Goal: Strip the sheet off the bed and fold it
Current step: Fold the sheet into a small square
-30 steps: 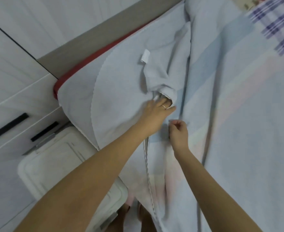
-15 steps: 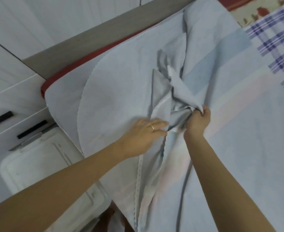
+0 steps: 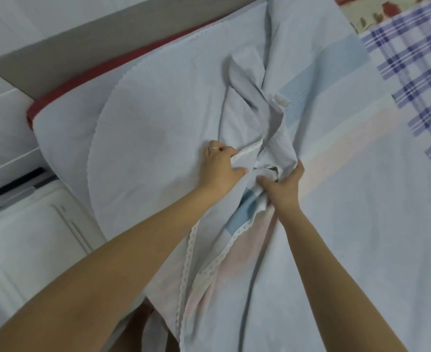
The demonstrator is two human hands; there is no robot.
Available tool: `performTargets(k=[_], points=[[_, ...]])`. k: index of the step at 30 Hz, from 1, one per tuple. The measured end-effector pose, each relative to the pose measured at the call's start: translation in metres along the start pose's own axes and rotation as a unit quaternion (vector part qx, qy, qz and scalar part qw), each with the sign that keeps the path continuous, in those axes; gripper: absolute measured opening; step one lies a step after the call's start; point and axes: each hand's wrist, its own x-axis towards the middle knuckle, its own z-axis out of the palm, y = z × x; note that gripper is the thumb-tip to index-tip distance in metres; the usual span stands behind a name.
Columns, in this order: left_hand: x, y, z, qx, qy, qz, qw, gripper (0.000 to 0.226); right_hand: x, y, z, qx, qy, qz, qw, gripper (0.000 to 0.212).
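Observation:
A pale blue sheet point(image 3: 349, 224) with pastel pink and blue bands and a white lace edge lies spread over the bed. Its corner is bunched into a twisted ridge point(image 3: 257, 97) in the middle of the view. My left hand point(image 3: 220, 168), a ring on one finger, pinches the lace hem on the left side of the bunch. My right hand point(image 3: 283, 186) grips a wad of the same sheet just to the right. The two hands are almost touching. A red mattress edge point(image 3: 87, 80) shows along the left side of the bed.
A blue and white plaid cloth point(image 3: 417, 80) lies at the far right of the bed. White cabinet drawers with black handles point(image 3: 18, 181) stand to the left. A white plastic bin lid point(image 3: 31, 237) sits on the floor beside the bed. My feet show below the hanging sheet.
Both hands have closed on the sheet's bunched corner: the left now pinches the lace hem instead of resting flat, the right holds more cloth, and the bunch has twisted into a tighter ridge.

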Motion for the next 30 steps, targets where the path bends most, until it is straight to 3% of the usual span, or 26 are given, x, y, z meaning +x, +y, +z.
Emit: performTargets(k=[3,5,8,11,13,14,16,19,24,26,30], points=[[-0.003,0.008,-0.003,-0.077,0.031,-0.012,0.996,0.018,-0.004,-0.003,-0.004,-0.169,0.039,-0.078,0.982,0.063],[-0.012,0.002,-0.016,-0.123,0.080,0.001,0.989,0.021,-0.005,-0.008,-0.006,-0.228,0.064,-0.096,0.967,0.043],[-0.031,-0.024,-0.045,-0.075,0.173,0.031,0.982,0.025,-0.016,-0.021,0.000,-0.227,0.066,-0.158,0.959,0.011],[-0.041,-0.064,-0.078,-0.110,0.244,-0.003,0.963,0.031,-0.033,-0.043,0.021,-0.101,0.022,-0.191,0.976,0.027],[-0.042,-0.088,-0.096,-0.128,0.248,-0.038,0.960,0.030,-0.040,-0.061,0.044,-0.070,-0.018,-0.208,0.976,0.027],[-0.042,-0.097,-0.103,-0.142,0.241,-0.060,0.958,0.024,-0.041,-0.069,0.057,-0.059,-0.054,-0.217,0.973,0.025],[-0.046,-0.111,-0.112,-0.187,0.228,-0.090,0.951,0.031,-0.044,-0.086,0.088,-0.049,-0.156,-0.233,0.959,0.044],[-0.058,-0.122,-0.115,-0.226,0.175,-0.102,0.953,0.051,-0.049,-0.103,0.137,-0.077,-0.251,-0.283,0.923,0.065],[-0.092,-0.125,-0.101,-0.263,0.044,-0.114,0.957,0.051,-0.061,-0.106,0.201,-0.112,-0.320,-0.264,0.903,0.061],[-0.106,-0.134,-0.099,-0.246,0.069,-0.107,0.961,0.023,-0.068,-0.100,0.214,-0.122,-0.355,-0.235,0.896,0.063],[-0.111,-0.145,-0.126,-0.237,0.186,-0.064,0.951,0.017,-0.084,-0.083,0.214,-0.070,-0.400,-0.195,0.893,0.075]])
